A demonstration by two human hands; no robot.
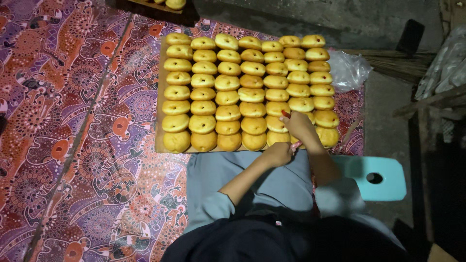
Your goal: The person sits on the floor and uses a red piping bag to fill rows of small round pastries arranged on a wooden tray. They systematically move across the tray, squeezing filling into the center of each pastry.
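Note:
A wooden board (159, 121) carries several rows of golden round buns (228, 83), some with a dab of red filling in the middle. My right hand (300, 126) rests over the buns at the board's near right corner and grips a thin red tool (286, 114) whose tip pokes out above my fingers. My left hand (277, 154) sits at the board's near edge, fingers curled, touching the lower end of the red tool (295, 145). Whether it grips the tool is unclear. Grey sleeves cover both forearms.
The board lies on a patterned purple and orange cloth (73, 136). A clear plastic bag (348, 70) lies right of the board. A light blue plastic stool (378, 177) stands by my right elbow. Wooden furniture (432, 104) fills the dark right side. More buns (174, 4) sit at the top edge.

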